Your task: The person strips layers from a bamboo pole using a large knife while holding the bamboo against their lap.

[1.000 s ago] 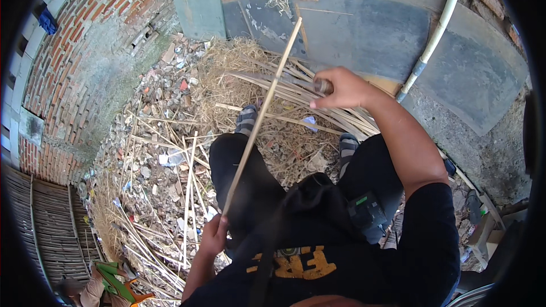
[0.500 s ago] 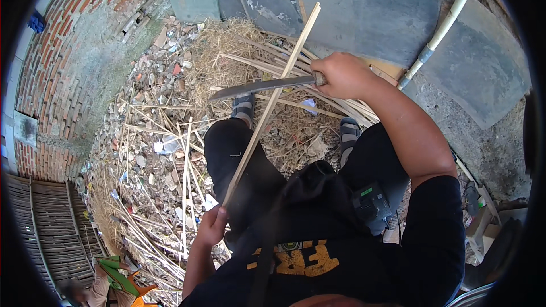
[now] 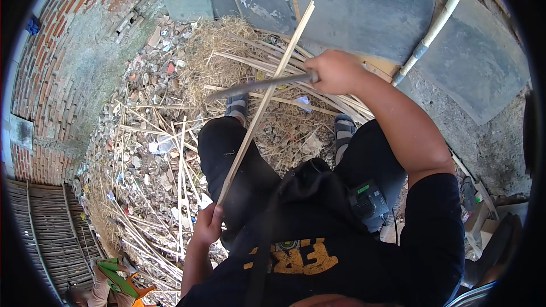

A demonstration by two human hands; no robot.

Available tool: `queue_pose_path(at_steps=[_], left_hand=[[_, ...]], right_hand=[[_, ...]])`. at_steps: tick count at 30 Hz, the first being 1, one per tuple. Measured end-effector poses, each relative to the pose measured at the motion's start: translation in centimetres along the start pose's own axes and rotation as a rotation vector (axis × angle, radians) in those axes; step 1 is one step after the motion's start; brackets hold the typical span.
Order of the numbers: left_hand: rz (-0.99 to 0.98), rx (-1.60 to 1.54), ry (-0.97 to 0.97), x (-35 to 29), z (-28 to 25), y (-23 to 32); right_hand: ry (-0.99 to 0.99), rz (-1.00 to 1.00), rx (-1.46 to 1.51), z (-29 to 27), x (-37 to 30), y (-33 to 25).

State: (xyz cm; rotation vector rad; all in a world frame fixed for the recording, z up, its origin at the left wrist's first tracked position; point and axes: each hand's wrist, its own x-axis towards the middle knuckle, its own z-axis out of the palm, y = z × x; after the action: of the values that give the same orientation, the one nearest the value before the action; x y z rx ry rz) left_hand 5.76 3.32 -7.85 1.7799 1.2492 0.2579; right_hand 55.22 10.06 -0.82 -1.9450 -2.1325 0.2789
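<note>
My left hand (image 3: pixel 208 225) is closed round the near end of a long pale bamboo strip (image 3: pixel 261 110). The strip slants up and away to the right, past my left knee. In my right hand (image 3: pixel 336 72) is the handle of a machete (image 3: pixel 257 87), gripped in a closed fist. Its dark blade points left and crosses the strip at about mid-length, slightly blurred. From this angle I cannot tell how deeply the edge meets the strip.
Split bamboo strips (image 3: pixel 250 59) lie in a bundle beyond my feet, with dry straw (image 3: pixel 219 45) beside them. More strips (image 3: pixel 181 187) are scattered over rubble at left. A brick wall (image 3: pixel 62 74) and a pale pipe (image 3: pixel 438 25) flank me. Another person (image 3: pixel 108 284) is at lower left.
The machete blade has dipped slightly and tilted against the strip, with my right hand still round its handle. The whole view has shifted a little; my left hand keeps its hold.
</note>
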Motion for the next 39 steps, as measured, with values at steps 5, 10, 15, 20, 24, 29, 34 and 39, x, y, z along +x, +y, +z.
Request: queue_pose_path(at_steps=[5,10,15,20,24,29,34,39], left_hand=[[0.091,0.267,0.125,0.3,1.5,0.2],[0.003,0.26,0.099,-0.5,0.4,1.5],[0.058,0.126,0.068,-0.2,0.3,0.0],[0.058,0.212,0.134,0.1,1.2,2.0],[0.017,0.231,0.081,-0.4,0.2,1.6],[0.031,0.09,0.066,-0.2,0.4,-0.1],[0.168,0.227,0.145,0.5,1.4,0.0],[0.136,0.213,0.138,0.4,0.8,1.0]], right_hand=[[0.078,0.009,0.215,2.5,1.9,5.8],[0.105,0.2,0.117,1.5,1.3,5.3],[-0.029,0.037,0.024,0.7,0.1,1.2],[0.053,0.303,0.206,0.6,1.9,6.3],[0.06,0.294,0.165,0.5,0.8,6.3],[-0.06,0.112,0.1,-1.6,-0.6,-0.3],[-0.082,0.031,0.163,-1.0,-0.2,1.7],[0.153,0.225,0.224,-0.2,0.8,6.3]])
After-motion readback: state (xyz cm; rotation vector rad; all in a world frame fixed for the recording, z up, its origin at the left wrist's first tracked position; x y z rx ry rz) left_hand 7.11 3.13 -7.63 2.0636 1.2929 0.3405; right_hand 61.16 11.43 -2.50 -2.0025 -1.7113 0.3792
